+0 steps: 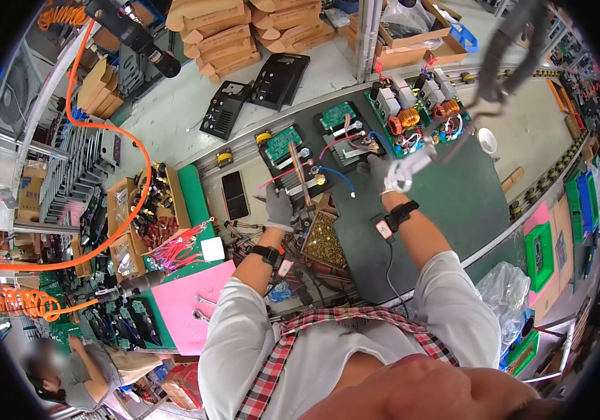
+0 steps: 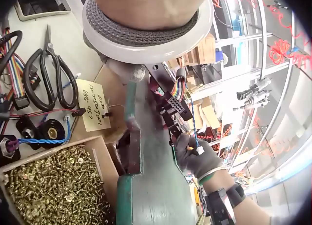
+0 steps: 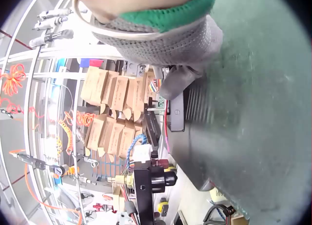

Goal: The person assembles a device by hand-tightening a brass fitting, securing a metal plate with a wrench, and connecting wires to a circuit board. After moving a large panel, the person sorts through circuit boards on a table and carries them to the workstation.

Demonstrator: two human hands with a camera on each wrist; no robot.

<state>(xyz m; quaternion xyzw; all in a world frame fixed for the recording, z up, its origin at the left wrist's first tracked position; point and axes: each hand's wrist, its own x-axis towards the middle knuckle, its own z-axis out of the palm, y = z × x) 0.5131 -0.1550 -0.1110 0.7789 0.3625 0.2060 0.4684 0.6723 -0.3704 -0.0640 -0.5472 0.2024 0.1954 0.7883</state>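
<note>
Two black finned heat sinks carrying wired green circuit boards lie side by side ahead of me. My gloved left hand (image 1: 280, 208) is at the near end of the left heat sink (image 1: 291, 183), below its green board (image 1: 284, 143); its fingers are partly hidden, and I cannot tell whether they grip it. My gloved right hand (image 1: 378, 170) holds the near end of the right heat sink (image 3: 177, 113), one finger (image 3: 176, 83) bent over it. Ribbon cable (image 2: 179, 86) and a blue twisted wire (image 2: 194, 117) with a white plug hang off the left assembly.
A box of brass screws (image 1: 323, 239) stands just right of my left forearm. Black-handled snips (image 2: 48, 74) lie beside a handwritten yellow note (image 2: 92, 105). A phone (image 1: 235, 195) lies left, larger power boards (image 1: 405, 115) back right. A blurred dark cable (image 1: 506, 63) hangs at upper right.
</note>
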